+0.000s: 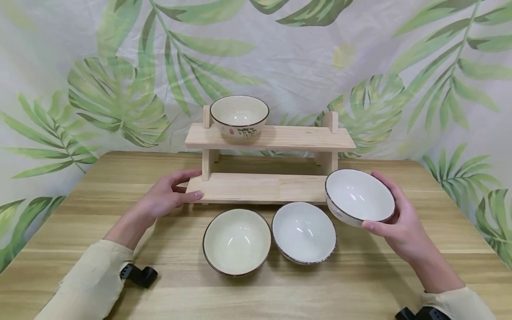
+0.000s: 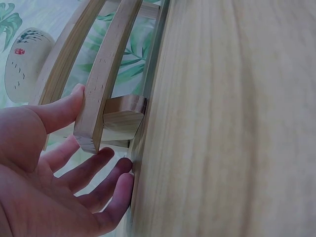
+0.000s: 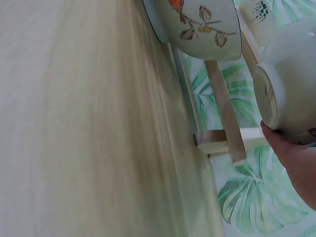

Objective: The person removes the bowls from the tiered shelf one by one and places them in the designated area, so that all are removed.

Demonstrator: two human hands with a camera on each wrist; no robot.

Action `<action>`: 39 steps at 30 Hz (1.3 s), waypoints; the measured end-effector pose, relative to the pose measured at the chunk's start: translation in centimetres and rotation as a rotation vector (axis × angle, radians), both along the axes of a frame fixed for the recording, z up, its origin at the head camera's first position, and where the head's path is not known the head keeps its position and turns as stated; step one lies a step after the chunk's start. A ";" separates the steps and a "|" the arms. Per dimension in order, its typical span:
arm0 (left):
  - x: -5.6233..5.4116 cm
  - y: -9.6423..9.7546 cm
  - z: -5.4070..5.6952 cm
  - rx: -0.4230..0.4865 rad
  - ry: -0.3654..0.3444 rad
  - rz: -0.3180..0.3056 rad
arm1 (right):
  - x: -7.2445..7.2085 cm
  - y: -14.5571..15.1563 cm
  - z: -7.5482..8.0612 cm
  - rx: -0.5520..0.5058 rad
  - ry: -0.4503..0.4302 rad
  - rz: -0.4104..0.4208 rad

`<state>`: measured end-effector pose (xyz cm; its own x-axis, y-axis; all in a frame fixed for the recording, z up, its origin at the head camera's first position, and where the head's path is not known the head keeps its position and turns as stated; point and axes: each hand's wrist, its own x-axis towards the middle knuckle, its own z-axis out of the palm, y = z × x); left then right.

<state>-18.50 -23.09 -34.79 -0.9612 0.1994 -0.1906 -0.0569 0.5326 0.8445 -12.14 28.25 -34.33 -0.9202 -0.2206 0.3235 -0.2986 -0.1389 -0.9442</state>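
A two-tier wooden display shelf [image 1: 256, 187] stands on the table. My left hand [image 1: 168, 194] holds the left end of its lower board, the thumb on top in the left wrist view. With thumb and fingers my right hand [image 1: 404, 224] grips a white bowl [image 1: 360, 195] with a dark rim, raised and slightly tilted by the lower board's right end. Its foot and outer wall show in the right wrist view. On the upper board, left of centre, sits a bowl [image 1: 240, 112] with a painted pattern. A cream bowl [image 1: 237, 242] and another white bowl [image 1: 305, 233] stand before the shelf.
The wood-grain table [image 1: 280, 293] extends around the shelf and bowls. Behind it hangs a leaf-patterned cloth [image 1: 288, 66]. Black wrist devices [image 1: 139, 275] are at both sleeves. The two bowls on the table stand side by side, close together.
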 end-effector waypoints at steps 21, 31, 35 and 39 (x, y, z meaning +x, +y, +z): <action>-0.1 -0.2 -0.2 0.001 -0.005 0.000 | -0.4 2.2 -1.6 0.057 0.060 0.163; -0.1 -0.4 -0.1 0.000 -0.007 -0.004 | -0.6 3.6 -1.8 0.114 0.035 0.223; -0.1 -0.3 -0.2 0.016 -0.009 -0.001 | -0.5 4.1 -1.8 0.149 0.023 0.241; 0.0 -0.3 -0.1 0.009 -0.012 -0.001 | -0.7 4.6 -2.0 0.180 0.001 0.243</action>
